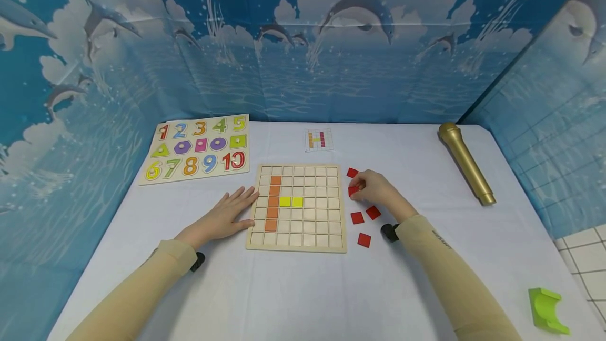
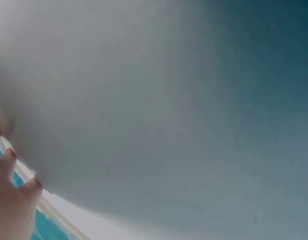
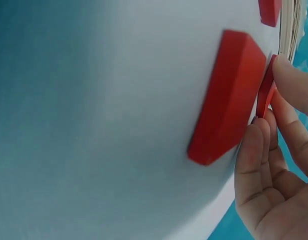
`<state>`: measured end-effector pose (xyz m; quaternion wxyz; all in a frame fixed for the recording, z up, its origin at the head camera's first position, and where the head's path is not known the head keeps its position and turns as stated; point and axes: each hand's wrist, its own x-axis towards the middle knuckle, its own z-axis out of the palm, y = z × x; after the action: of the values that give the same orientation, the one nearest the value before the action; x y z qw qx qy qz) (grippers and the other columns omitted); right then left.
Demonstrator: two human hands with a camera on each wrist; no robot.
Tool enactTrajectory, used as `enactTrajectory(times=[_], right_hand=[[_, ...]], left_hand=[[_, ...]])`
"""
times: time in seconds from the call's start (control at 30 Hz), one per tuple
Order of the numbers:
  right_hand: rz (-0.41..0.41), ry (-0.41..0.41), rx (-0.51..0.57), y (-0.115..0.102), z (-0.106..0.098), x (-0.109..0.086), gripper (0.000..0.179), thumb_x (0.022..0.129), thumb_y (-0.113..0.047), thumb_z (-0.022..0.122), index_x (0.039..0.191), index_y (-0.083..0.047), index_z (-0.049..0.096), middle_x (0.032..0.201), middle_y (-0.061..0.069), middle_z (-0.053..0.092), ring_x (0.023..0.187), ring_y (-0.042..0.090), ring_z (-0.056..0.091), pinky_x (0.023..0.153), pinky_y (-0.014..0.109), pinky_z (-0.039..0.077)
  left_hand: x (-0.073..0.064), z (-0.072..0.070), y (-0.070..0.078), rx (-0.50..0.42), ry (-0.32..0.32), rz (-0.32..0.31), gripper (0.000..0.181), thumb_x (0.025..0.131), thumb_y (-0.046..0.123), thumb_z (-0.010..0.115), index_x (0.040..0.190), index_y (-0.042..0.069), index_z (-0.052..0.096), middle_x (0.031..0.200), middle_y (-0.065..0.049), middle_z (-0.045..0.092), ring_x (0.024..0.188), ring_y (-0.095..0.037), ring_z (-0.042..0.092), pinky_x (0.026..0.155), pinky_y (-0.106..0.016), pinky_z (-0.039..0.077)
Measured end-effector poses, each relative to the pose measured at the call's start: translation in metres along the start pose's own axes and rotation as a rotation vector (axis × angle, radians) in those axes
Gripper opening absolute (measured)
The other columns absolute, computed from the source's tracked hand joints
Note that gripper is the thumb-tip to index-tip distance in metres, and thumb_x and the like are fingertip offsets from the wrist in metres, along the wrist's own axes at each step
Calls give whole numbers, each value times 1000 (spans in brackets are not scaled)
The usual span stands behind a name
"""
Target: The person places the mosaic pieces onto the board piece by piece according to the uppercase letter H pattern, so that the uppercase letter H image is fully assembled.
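Note:
A wooden grid board point(image 1: 296, 249) lies on the white table, with a column of several orange tiles point(image 1: 273, 201) and two yellow tiles point(image 1: 291, 202) in its cells. My left hand point(image 1: 219, 218) lies spread beside it, fingertips at the board's left edge. Right of the board, my right hand point(image 1: 377, 191) pinches a red tile point(image 1: 353, 191) between thumb and fingers; the right wrist view shows this red tile point(image 3: 265, 90) tilted in the fingertips. Several loose red tiles point(image 1: 364, 240) lie around that hand, and one red tile point(image 3: 229, 100) looms large in the right wrist view.
Behind the board lies a small pattern card point(image 1: 319, 140). At the back left is a number and shape puzzle point(image 1: 194, 149). A gold microphone point(image 1: 466, 164) lies at the back right, and a curved green piece point(image 1: 546, 310) sits near the front right. A dolphin-print curtain point(image 1: 303, 78) borders the table.

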<state>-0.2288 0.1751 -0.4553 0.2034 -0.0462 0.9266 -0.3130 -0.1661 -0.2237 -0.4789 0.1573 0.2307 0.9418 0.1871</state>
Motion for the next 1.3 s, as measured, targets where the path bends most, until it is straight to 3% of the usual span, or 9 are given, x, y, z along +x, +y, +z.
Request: enactTrajectory(times=[0.47,0.87,1.13,1.3], right_hand=[[28,3,2,0,0,-3,27,83,-14,78,103,-6,63,93,10,59,85,22,54,69,25,49],[32,36,105,6,-4,-2,22,89,-15,73,107,-7,64,98,10,62,90,22,57,73,23,51],[4,75,220,-18,-3,12,26,90,-16,72,112,-5,65,100,10,66,83,18,61,72,23,53],[-22,66,255,-39,4,20,25,89,-19,74,108,-5,68,98,10,69,86,19,63,78,26,52]], left_hand=[[0,-1,1,3,-6,-10,77,96,40,62,158,15,23,165,-9,18,154,-35,9,122,-60,5],[0,-1,1,-1,-5,-3,77,96,40,62,158,15,24,165,-9,19,153,-36,10,122,-61,5],[0,-1,0,1,-1,-5,77,96,41,62,158,16,24,165,-9,19,153,-35,10,122,-61,5],[-1,-3,3,-5,-6,-2,76,96,40,62,158,15,25,165,-10,19,153,-36,10,122,-61,6]])
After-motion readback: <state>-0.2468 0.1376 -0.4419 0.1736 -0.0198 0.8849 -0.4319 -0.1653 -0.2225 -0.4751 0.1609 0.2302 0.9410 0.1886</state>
